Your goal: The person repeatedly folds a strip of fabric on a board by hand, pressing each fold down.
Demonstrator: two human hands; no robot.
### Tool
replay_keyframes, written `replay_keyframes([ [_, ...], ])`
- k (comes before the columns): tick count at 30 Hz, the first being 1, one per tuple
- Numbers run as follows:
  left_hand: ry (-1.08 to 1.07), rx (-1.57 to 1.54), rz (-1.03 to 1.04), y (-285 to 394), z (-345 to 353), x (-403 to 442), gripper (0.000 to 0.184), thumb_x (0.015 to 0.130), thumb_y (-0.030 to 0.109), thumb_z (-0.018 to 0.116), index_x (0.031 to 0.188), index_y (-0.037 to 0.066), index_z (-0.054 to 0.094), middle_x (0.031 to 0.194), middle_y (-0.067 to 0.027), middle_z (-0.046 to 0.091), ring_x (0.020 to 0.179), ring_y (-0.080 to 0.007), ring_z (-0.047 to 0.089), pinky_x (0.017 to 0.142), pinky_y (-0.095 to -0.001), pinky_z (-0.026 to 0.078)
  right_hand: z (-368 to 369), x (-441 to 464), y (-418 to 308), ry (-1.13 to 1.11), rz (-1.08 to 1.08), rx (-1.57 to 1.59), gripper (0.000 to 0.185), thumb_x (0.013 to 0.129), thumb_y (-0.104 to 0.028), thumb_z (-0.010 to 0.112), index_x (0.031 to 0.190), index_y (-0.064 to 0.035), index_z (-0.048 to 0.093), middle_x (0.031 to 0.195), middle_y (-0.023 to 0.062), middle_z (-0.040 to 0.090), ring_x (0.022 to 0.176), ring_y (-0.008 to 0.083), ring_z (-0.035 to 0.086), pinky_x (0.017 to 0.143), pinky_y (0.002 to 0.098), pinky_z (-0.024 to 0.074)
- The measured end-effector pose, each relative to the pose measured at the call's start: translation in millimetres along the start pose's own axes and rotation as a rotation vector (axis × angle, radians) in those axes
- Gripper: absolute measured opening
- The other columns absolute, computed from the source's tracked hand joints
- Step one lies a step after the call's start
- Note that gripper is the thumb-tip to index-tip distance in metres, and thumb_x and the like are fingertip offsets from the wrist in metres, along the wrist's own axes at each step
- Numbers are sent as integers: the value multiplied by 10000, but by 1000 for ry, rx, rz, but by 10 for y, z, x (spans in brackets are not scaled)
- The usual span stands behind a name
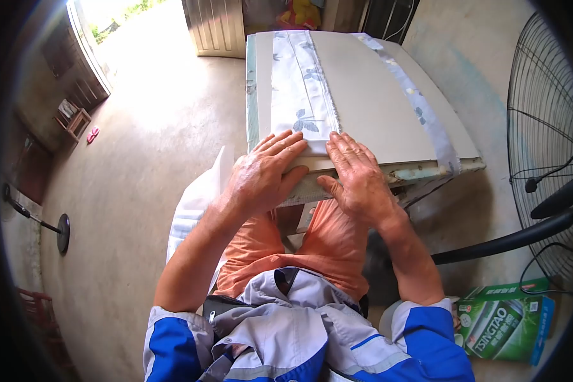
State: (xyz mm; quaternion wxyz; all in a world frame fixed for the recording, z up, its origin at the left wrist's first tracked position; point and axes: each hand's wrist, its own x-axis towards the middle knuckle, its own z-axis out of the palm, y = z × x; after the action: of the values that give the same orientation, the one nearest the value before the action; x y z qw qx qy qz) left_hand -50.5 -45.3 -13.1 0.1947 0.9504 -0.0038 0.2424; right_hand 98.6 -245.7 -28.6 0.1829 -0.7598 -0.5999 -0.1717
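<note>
A white cloth strip with blue-grey leaves [299,83] lies lengthwise on the pale table [388,102], its near end under my fingers. My left hand [264,172] rests palm down on the strip's near left part, fingers spread slightly and thumb apart. On the strip's near right edge lies my right hand [356,175], flat, thumb pointing inward. Neither hand grips anything visible. A narrower patterned strip [414,99] runs along the table's right side. White fabric [197,197] hangs beside my left forearm.
A large black wire fan [547,121] stands at the right, its dark pole slanting toward my right arm. Below it is a green carton [503,325]. At the left are a small chair [75,121], pink slippers [93,134] and a black round base [63,233]. A doorway opens at the top left.
</note>
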Motion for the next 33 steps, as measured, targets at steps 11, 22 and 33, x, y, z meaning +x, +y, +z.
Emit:
replay_keyframes([
  [11, 140, -18, 15, 130, 4, -141, 352, 898, 102, 777, 1239, 32, 730, 1343, -147, 728, 1312, -326, 658, 1105, -461, 534, -200, -44, -117, 118, 11, 150, 381, 959, -110, 719, 1325, -5, 701, 1396, 169, 683, 1331, 348, 625, 1155, 492, 431],
  [22, 134, -16, 16, 122, -114, -125, 296, 872, 101, 788, 1164, 68, 750, 1177, -108, 720, 1132, -347, 681, 989, -454, 567, -254, -38, -56, 208, 7, 102, 287, 952, -52, 710, 1237, -25, 718, 1208, 136, 722, 1168, 341, 677, 1028, 471, 495],
  [33, 247, -80, 26, -64, -115, -5, 278, 910, 140, 804, 1171, 59, 752, 1040, -139, 795, 1003, -324, 745, 920, -440, 600, -216, 96, 33, 231, 119, 225, 281, 984, -72, 700, 1259, -13, 697, 1095, 158, 739, 1059, 365, 674, 950, 468, 527],
])
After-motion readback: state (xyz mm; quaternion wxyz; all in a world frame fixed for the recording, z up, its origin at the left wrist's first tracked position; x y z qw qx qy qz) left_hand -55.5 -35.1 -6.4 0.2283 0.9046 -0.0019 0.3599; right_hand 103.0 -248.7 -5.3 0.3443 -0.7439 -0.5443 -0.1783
